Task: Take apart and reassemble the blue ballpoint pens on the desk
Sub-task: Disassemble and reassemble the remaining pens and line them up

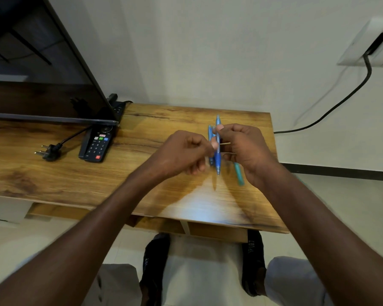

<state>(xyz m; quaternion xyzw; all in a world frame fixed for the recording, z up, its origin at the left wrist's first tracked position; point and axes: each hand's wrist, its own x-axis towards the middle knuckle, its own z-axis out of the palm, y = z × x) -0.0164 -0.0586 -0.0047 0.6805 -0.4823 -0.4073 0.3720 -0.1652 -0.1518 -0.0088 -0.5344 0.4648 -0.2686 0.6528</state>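
Note:
A blue ballpoint pen (pixel 218 149) stands nearly upright above the wooden desk (pixel 142 177), tip down. My right hand (pixel 243 149) grips its upper half between thumb and fingers. My left hand (pixel 184 153) is closed beside it, thumb and fingertips touching the pen's middle. Behind it a second blue pen (pixel 210 138) shows partly, hidden by my fingers; I cannot tell which hand holds it. A teal pen (pixel 238 174) lies on the desk under my right wrist.
A TV screen (pixel 42 69) fills the back left of the desk. A black remote (pixel 97 144) and a loose black plug (pixel 50 150) lie in front of it. The desk's right edge is close to my right hand. A black cable (pixel 341 102) runs along the wall.

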